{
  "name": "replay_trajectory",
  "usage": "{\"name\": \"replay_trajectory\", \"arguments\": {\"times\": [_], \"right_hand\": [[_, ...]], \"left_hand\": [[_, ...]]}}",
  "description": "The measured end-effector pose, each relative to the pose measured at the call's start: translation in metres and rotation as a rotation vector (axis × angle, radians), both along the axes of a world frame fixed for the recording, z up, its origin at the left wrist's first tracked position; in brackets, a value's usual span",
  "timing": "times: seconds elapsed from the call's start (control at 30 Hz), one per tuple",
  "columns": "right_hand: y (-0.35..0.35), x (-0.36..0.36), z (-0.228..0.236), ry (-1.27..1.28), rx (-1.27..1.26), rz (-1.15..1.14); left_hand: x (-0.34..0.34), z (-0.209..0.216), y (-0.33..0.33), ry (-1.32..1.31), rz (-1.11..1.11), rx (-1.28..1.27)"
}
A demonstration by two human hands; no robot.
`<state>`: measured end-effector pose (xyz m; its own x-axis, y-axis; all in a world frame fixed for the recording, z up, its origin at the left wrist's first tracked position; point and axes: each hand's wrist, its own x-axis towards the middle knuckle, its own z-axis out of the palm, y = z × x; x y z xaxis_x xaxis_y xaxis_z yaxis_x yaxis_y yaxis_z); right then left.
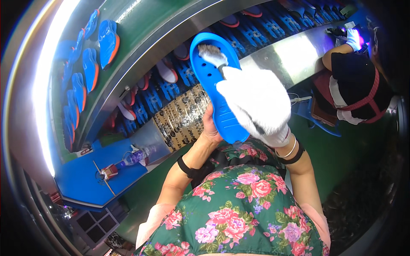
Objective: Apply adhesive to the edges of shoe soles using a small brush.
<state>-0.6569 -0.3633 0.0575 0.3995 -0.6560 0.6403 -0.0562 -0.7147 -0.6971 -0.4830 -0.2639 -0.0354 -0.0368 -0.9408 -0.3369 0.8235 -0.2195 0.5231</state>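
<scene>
A blue shoe sole with several small holes is held upright in front of me, its toe end pointing away. My bare left hand grips it by the left edge near the heel. My right hand, in a white knit glove, is closed around a brush. The brush's pale bristles lie against the inner face of the sole near the toe. The glove covers part of the sole's right side and most of the brush handle.
Blue and orange soles lie on a green belt at the left. Below its metal edge, shoes sit among blue holders. A bottle lies on a blue table. At the far right, a co-worker works under a bright violet light.
</scene>
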Motion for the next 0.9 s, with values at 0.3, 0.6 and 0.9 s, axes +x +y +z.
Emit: {"name": "replay_trajectory", "arguments": {"times": [0.3, 0.6, 0.9], "right_hand": [[0.015, -0.013, 0.002, -0.189, 0.142, 0.097], [0.020, -0.009, -0.002, -0.181, 0.025, 0.100], [0.044, 0.001, -0.023, -0.202, 0.159, 0.032]], "left_hand": [[-0.011, -0.010, -0.002, 0.443, -0.025, -0.111], [-0.022, 0.013, -0.021, 0.827, 0.075, 0.079], [-0.025, 0.013, -0.036, 0.403, 0.029, -0.113]]}}
